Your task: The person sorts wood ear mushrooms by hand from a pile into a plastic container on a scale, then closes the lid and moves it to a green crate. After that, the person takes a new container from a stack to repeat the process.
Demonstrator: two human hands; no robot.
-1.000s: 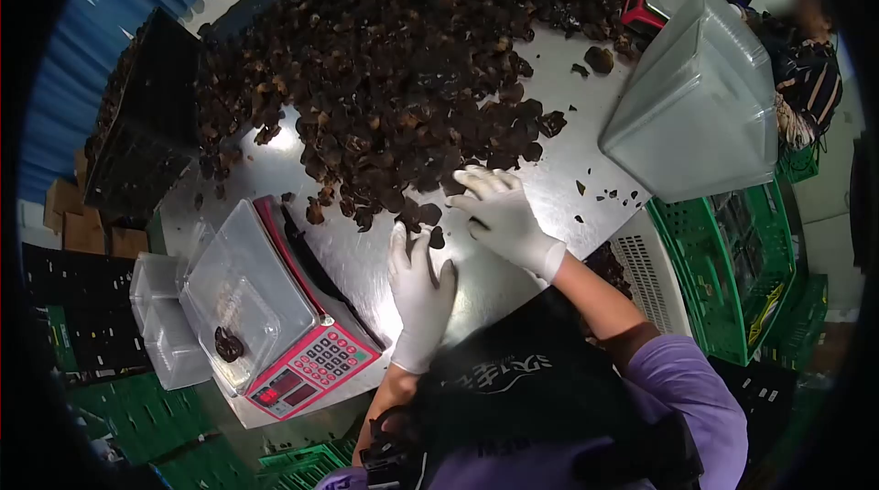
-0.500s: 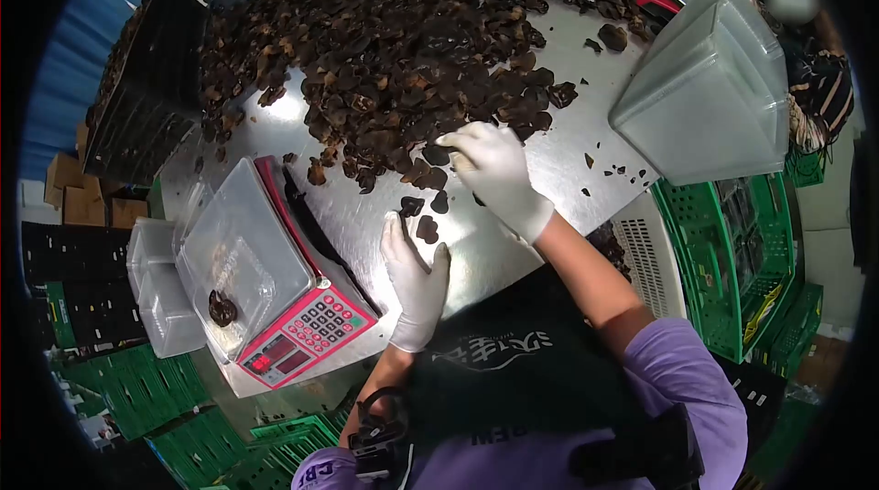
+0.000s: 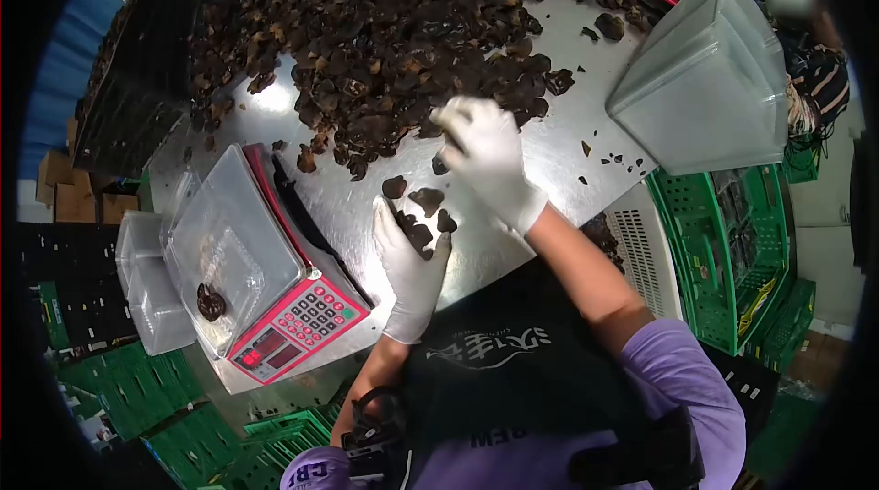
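Note:
Dark brown wood ear mushrooms [image 3: 385, 59] lie heaped across the steel table. My left hand [image 3: 408, 275], in a white glove, rests near the table's front edge. Its thumb and fingers are apart, curved around several loose wood ear pieces [image 3: 417, 234] lying on the steel. Just beyond its fingertips lie two more pieces, a small one [image 3: 394, 187] and a wider one [image 3: 427, 201]. My right hand [image 3: 483, 147], also gloved, is at the near edge of the heap. Motion smears its fingers, so I cannot make out whether they hold anything. One dark piece [image 3: 439, 164] shows beside it.
A red-framed scale [image 3: 298, 321] stands left, bearing a clear plastic tub [image 3: 233, 224] with one wood ear piece [image 3: 211, 302] on it. Stacked clear tubs [image 3: 700, 78] stand right, above green crates [image 3: 723, 252]. A black crate [image 3: 137, 78] stands at the far left.
More loose wood ear pieces now lie between the fingers and thumb of my left hand and just beyond them. My right hand has shifted slightly up and left and is blurred.

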